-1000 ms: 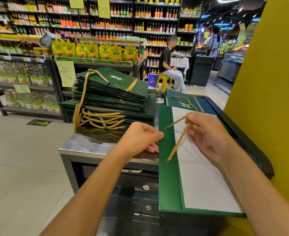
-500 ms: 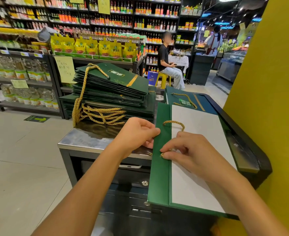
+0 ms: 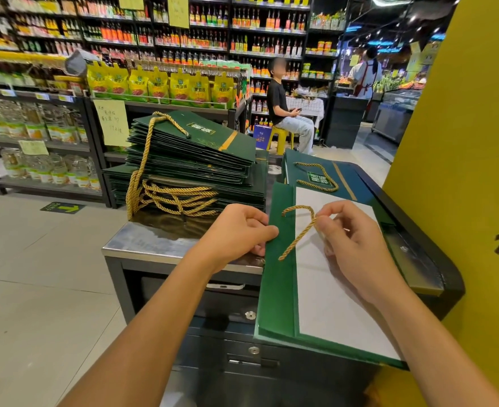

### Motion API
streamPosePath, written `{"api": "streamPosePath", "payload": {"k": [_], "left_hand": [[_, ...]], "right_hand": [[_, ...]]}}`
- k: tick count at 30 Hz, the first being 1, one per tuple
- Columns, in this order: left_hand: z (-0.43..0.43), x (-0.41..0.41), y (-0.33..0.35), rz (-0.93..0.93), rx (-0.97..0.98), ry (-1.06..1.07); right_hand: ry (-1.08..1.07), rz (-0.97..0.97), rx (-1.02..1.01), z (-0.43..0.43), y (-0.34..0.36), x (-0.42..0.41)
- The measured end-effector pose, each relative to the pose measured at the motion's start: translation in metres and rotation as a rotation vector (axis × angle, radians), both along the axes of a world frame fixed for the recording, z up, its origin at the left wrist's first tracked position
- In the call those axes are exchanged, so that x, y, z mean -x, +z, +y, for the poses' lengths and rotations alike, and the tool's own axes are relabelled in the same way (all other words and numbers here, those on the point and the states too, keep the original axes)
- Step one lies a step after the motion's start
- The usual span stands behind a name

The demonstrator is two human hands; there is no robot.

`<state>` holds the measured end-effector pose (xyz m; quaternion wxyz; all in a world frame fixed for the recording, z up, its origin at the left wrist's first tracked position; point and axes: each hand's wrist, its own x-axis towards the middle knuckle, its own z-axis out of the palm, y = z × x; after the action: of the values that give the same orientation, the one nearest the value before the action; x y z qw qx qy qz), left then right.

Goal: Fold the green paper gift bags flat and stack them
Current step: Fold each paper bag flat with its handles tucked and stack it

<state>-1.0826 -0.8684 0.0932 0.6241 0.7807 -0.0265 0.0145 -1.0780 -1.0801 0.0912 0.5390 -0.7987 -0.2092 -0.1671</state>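
While stack of flat green paper gift bags (image 3: 195, 154) stands beyond left hand (image 3: 236, 233), one bag (image 3: 280, 289) unstacked: left hand grips edge, right hand (image 3: 357, 254) pinches gold rope handle (image 3: 297, 237).

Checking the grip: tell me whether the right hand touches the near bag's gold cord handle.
Touching. The head view shows the right hand pinching the gold cord handle between thumb and forefinger.

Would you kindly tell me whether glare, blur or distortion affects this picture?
Head view: the wide lens bows the shelves; the steel counter mirrors the stack with mild glare; left hand, right hand, bag and handle are sharp, evenly lit.
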Motion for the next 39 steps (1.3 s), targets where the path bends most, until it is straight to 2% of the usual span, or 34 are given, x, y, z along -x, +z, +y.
{"api": "streamPosePath", "payload": {"k": [5,11,16,20,24,27,32,36,39], "left_hand": [[0.001,0.001,-0.001,-0.009,-0.007,0.005],[0.001,0.001,-0.004,-0.068,0.001,0.013],[0.002,0.004,-0.004,-0.087,0.047,0.055],[0.004,0.005,-0.003,-0.098,0.087,0.086],[0.004,0.007,0.002,-0.038,0.170,0.070],[0.001,0.009,0.011,-0.023,0.217,0.087],[-0.008,0.013,0.051,-0.195,0.277,0.127],[-0.013,0.020,0.096,-0.366,0.247,0.118],[-0.012,0.025,0.110,-0.449,0.236,0.126]], "right_hand": [[-0.066,0.022,0.113,-0.002,0.000,0.000],[-0.427,0.086,0.436,-0.040,0.006,-0.004],[-0.614,0.211,0.517,-0.068,0.010,0.000],[-0.598,0.290,0.404,-0.066,0.016,0.006],[-0.516,0.360,0.058,-0.066,0.032,0.014],[-0.458,0.288,-0.114,-0.068,0.048,0.019],[-0.395,0.148,-0.316,-0.071,0.090,0.022],[-0.278,0.028,-0.542,-0.075,0.124,0.032],[-0.231,-0.056,-0.607,-0.079,0.137,0.039]]}}
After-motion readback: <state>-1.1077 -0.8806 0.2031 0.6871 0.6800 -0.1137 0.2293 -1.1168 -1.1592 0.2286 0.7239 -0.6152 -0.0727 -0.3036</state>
